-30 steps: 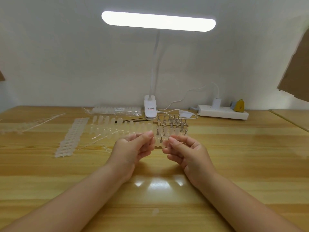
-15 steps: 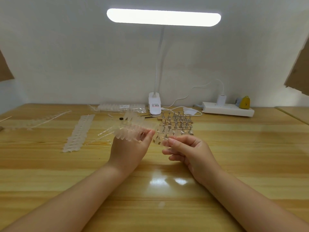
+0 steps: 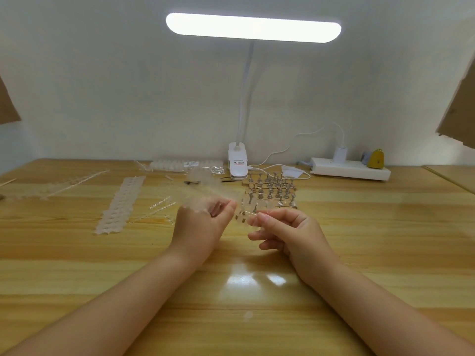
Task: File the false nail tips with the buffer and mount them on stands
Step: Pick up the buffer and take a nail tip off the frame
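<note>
left hand (image 3: 199,224) grips a blurred strip of clear nail tips (image 3: 205,192) raised over the table (image 3: 359,240), right hand (image 3: 288,228) pinches a small piece at the strip's end (a single tip, i think). looks like breaking one off; next comes filing, though no buffer shows, then the stands (image 3: 272,188) just behind

Bright, even light from lit lamp bar (image 3: 253,27) overhead, glare patches on glossy table (image 3: 257,280), faint shadows, motion blur on raised nail strip (image 3: 205,192), wide-angle bowing at edges.
</note>
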The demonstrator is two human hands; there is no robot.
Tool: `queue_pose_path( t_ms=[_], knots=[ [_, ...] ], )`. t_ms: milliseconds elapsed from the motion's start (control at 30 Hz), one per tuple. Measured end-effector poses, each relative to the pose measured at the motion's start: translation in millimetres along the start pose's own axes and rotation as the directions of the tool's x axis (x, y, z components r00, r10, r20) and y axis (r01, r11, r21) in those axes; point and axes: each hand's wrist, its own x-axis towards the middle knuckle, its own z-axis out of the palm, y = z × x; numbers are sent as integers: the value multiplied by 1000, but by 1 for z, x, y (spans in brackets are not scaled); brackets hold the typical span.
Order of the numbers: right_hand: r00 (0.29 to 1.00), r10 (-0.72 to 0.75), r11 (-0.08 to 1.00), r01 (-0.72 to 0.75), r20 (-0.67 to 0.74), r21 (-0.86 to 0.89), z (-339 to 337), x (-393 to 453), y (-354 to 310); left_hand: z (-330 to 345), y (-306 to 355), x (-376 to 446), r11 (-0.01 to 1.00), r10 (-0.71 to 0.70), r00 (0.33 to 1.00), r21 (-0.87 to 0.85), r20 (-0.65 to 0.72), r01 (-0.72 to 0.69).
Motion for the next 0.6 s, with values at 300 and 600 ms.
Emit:
queue_pose_path(
  t_ms=[300,600],
  knots=[
    [998,59,989,-54,-36,136,-5,5,-1,1,7,5,416,-468,761,-647,450,639],
    [992,64,979,-42,-108,197,-4,6,1,3,21,-3,586,-294,898,-680,329,441]
  ],
)
